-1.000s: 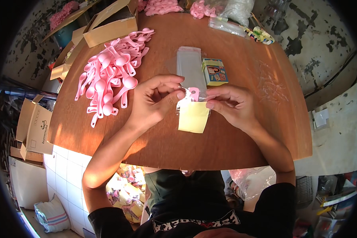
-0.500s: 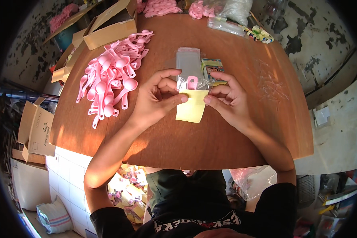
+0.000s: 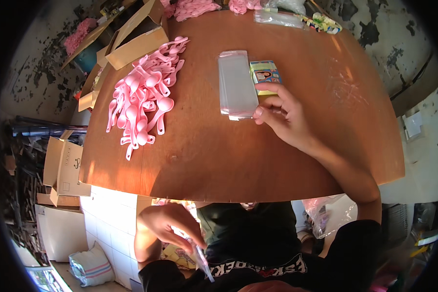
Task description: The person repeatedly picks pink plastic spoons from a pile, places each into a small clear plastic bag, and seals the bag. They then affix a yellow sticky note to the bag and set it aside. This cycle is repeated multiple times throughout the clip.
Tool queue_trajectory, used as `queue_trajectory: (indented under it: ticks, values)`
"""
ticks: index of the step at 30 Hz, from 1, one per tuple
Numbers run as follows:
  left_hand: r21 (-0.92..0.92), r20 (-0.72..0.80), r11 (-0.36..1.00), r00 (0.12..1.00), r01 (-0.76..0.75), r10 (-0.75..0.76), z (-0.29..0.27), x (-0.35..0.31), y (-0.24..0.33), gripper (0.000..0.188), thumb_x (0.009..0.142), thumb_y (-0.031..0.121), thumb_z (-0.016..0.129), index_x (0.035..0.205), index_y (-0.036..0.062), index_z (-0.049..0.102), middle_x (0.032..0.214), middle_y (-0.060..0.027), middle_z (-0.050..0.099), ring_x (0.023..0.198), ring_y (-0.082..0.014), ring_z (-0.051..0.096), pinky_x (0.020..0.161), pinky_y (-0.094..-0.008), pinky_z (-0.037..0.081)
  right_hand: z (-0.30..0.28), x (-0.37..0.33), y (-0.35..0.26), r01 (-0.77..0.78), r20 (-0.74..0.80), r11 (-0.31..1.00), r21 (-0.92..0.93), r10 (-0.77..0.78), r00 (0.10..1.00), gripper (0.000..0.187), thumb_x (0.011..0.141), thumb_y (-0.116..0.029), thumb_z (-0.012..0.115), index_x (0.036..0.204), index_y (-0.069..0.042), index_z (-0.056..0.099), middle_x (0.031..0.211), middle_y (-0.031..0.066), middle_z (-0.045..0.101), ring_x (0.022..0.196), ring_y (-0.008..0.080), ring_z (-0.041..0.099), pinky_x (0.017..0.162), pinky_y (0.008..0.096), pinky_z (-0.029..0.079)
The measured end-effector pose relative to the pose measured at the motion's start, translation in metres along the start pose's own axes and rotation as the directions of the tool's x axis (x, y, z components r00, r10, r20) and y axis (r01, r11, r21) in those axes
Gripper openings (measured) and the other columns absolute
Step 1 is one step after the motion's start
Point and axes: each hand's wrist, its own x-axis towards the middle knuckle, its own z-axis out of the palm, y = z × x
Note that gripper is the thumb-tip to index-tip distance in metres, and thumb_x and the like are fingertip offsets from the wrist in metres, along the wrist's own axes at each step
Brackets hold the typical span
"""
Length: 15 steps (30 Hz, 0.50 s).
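My left hand is down below the table's near edge, at the left of my lap. Its fingers are closed on a small clear plastic packet, seen nearly edge-on and blurred, so its contents are hard to make out. Over the table, my right hand has its thumb at the lower right corner of a stack of clear plastic bags; the index finger is held apart from the thumb. Beside the stack, partly behind that hand, lies a small blue and yellow printed box.
A heap of pink plastic spoons covers the left of the wooden table. An open cardboard box stands behind it. More clear bags and pink items lie at the far edge. Filled packets show below the table.
The packet with the yellow card and pink spoon has left the tabletop, and my left hand has dropped below the edge holding a packet. My right hand stays by the bag stack, now fully uncovered.
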Motion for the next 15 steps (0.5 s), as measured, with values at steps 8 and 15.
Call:
queue_trajectory:
  ticks: [8, 15]
  values:
    - [-0.115, -0.776, -0.096, -0.149, 0.989, -0.613, 0.143, -0.245, -0.090, 0.059, 0.079, 0.011, 0.079, 0.131, -0.0003, 0.054, 0.101, -0.0148, 0.069, 0.092, -0.0234, 0.069, 0.080, -0.0330, 0.056, 0.009, 0.012, 0.001, 0.056, 0.040, 0.997, 0.047, -0.058, 0.997, 0.032, 0.091, 0.001, 0.061, 0.122, -0.002, 0.054, 0.079, 0.0082, 0.070, 0.067, 0.0099, 0.066, 0.059, 0.0245, 0.051]
    - [-0.271, -0.667, 0.576, 0.281, 0.771, -0.690, 0.106, -0.111, -0.040, 0.053, 0.086, 0.008, 0.072, 0.135, 0.0036, 0.052, 0.111, -0.0150, 0.068, 0.097, -0.0260, 0.069, 0.085, -0.0346, 0.056, 0.010, 0.009, 0.016, 0.467, 0.183, 0.663, -0.586, -0.453, 0.873, 0.030, 0.086, -0.009, 0.068, 0.115, -0.007, 0.062, 0.095, 0.0103, 0.068, 0.087, 0.0222, 0.064, 0.075, 0.0372, 0.052]
